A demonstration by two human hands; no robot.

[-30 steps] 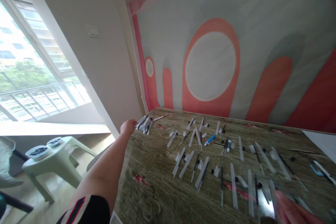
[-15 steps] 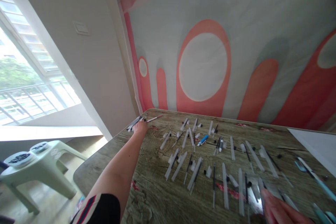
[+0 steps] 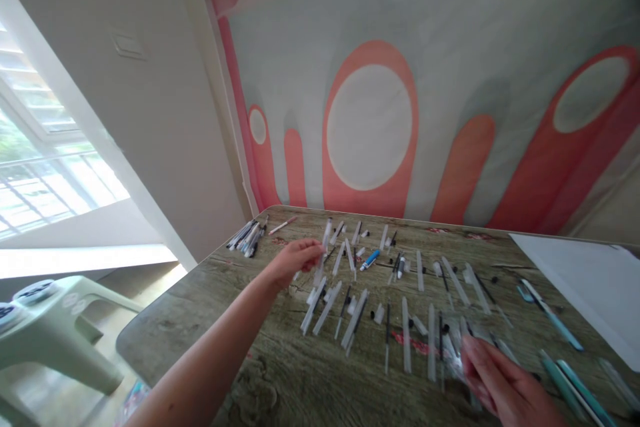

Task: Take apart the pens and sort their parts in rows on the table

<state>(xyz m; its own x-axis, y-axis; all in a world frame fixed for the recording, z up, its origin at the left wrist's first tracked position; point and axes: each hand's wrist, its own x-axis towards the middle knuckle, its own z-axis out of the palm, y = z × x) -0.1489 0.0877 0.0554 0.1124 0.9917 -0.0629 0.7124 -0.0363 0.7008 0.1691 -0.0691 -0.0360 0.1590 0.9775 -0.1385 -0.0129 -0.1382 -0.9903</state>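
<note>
My left hand (image 3: 303, 260) is pinched around a slim clear pen (image 3: 327, 232), held steeply tilted above the scattered parts; its lower end is partly blurred. At the lower right, my right hand (image 3: 500, 373) has thumb and fingers closed on a translucent pen barrel (image 3: 463, 328), mostly hidden behind the fingers. Between the hands lie rows of frosted pen barrels (image 3: 406, 337), dark-ended refills (image 3: 387, 340), small clear caps (image 3: 379, 313) and black end plugs. A blue pen piece (image 3: 370, 259) and a grey-white one (image 3: 401, 266) lie among them.
A bundle of pens (image 3: 249, 237) and a red-white pen (image 3: 283, 225) lie at the table's far left. White paper (image 3: 575, 280), a light-blue pen (image 3: 553, 315) and teal pens (image 3: 575, 387) are on the right. A pale green stool (image 3: 65, 333) stands left of the wooden table (image 3: 200, 307).
My left hand has come back from the pen bundle toward the middle, now with a clear pen in it. My right hand stays at the lower right. The view has turned slightly right.
</note>
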